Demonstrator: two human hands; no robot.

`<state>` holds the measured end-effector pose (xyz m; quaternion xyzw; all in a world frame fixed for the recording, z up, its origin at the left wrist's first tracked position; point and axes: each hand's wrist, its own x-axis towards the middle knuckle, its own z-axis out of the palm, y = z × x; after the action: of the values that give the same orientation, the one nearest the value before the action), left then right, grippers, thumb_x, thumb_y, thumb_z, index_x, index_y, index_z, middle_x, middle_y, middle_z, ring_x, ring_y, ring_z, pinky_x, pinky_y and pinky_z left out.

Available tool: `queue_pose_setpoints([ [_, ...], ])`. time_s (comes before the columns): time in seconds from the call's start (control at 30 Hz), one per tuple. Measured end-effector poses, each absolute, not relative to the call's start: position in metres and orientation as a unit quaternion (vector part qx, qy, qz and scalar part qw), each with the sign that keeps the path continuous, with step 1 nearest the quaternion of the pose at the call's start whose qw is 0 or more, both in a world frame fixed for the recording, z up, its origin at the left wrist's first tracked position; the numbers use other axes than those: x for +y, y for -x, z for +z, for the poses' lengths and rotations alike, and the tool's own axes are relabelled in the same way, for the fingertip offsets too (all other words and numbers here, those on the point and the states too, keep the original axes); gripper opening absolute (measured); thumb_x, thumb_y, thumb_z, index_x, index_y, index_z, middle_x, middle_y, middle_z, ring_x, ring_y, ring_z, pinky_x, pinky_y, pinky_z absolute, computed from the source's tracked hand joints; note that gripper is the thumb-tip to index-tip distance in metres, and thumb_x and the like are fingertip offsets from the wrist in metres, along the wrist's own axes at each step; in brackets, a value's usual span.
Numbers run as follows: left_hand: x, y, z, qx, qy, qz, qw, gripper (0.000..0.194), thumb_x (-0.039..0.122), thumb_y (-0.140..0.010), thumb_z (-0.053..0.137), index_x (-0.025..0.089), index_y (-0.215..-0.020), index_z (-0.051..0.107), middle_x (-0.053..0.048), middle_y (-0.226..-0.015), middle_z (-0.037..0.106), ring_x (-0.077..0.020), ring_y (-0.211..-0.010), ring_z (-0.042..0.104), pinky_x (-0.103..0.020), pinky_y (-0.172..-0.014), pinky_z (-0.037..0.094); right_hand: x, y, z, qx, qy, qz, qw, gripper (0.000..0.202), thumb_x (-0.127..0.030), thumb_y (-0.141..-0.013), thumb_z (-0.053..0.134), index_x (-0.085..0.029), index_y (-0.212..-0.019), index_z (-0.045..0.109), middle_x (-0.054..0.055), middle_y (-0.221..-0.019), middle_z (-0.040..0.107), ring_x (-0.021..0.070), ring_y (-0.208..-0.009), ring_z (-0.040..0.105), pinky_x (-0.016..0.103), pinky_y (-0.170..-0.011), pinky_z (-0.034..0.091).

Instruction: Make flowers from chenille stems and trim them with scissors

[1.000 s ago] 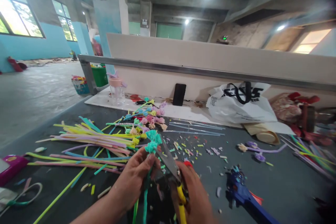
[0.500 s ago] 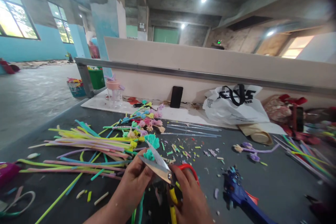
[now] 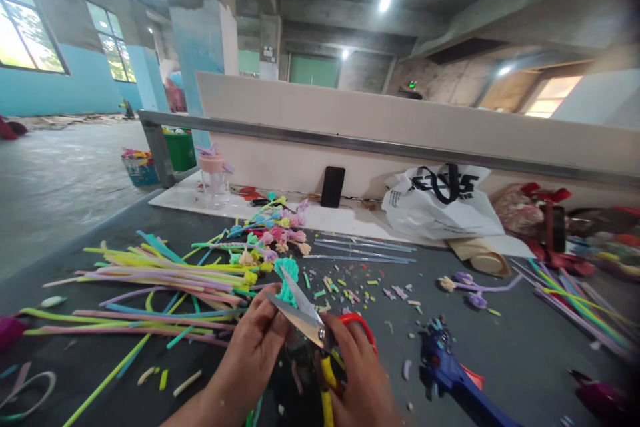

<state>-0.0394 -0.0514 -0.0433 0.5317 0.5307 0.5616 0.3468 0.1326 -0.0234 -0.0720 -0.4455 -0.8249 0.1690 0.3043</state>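
My left hand (image 3: 257, 337) pinches a teal fuzzy pipe-cleaner flower (image 3: 287, 273) by its base, its looped head standing up above the fingers. In my right hand (image 3: 357, 373) is a pair of scissors (image 3: 305, 320) with a red handle loop. Their blades are apart and point up and left, reaching across the teal flower. Yellow grips (image 3: 327, 387) show beneath the right hand; whether they belong to the scissors I cannot tell. A teal stem runs down below my left hand, partly hidden.
Pipe cleaners (image 3: 170, 273) lie heaped at left, finished flowers (image 3: 285, 233) behind them. Small clippings (image 3: 350, 287) litter the middle. A blue glue gun (image 3: 450, 367) lies at right. Along the back stand a jar (image 3: 215, 183), a phone (image 3: 333, 187) and a white bag (image 3: 440, 207).
The view has shifted slightly to the right. Both hands keep their grips; the scissor blades remain apart across the teal flower, which has turned slightly.
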Motion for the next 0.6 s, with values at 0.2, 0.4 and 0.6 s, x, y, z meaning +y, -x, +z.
queue_pose_setpoints([
  [0.2,-0.0523,0.0390,-0.0457,0.537,-0.566,0.551,0.296,0.024,0.030,-0.083,0.044,0.020,-0.095,0.063,-0.009,-0.108,0.055,-0.0220,-0.102,0.046,-0.031,-0.090,0.036,-0.0251,-0.1313,-0.0729,-0.822,0.454,0.169,0.300,0.056,-0.014,-0.065,0.053,-0.023,-0.120,0.045,0.009,-0.104,0.052,0.0241,-0.096,0.052,0.035,-0.082,0.044],
  [0.4,-0.0510,0.0378,-0.0487,0.536,-0.583,0.540,0.285,0.025,0.029,-0.085,0.041,0.019,-0.094,0.062,-0.008,-0.106,0.055,-0.0197,-0.097,0.049,-0.030,-0.086,0.039,-0.0254,-0.1314,-0.0772,-0.827,0.437,0.169,0.309,0.058,-0.011,-0.064,0.053,-0.024,-0.120,0.043,0.008,-0.107,0.052,0.0239,-0.099,0.050,0.034,-0.084,0.043],
  [0.6,-0.0528,0.0364,-0.0480,0.528,-0.572,0.550,0.303,0.026,0.030,-0.085,0.042,0.020,-0.099,0.061,-0.009,-0.112,0.052,-0.0200,-0.097,0.049,-0.029,-0.084,0.042,-0.0245,-0.1349,-0.0817,-0.832,0.444,0.162,0.292,0.059,-0.010,-0.062,0.053,-0.023,-0.119,0.045,0.009,-0.105,0.054,0.0247,-0.097,0.052,0.034,-0.080,0.044],
])
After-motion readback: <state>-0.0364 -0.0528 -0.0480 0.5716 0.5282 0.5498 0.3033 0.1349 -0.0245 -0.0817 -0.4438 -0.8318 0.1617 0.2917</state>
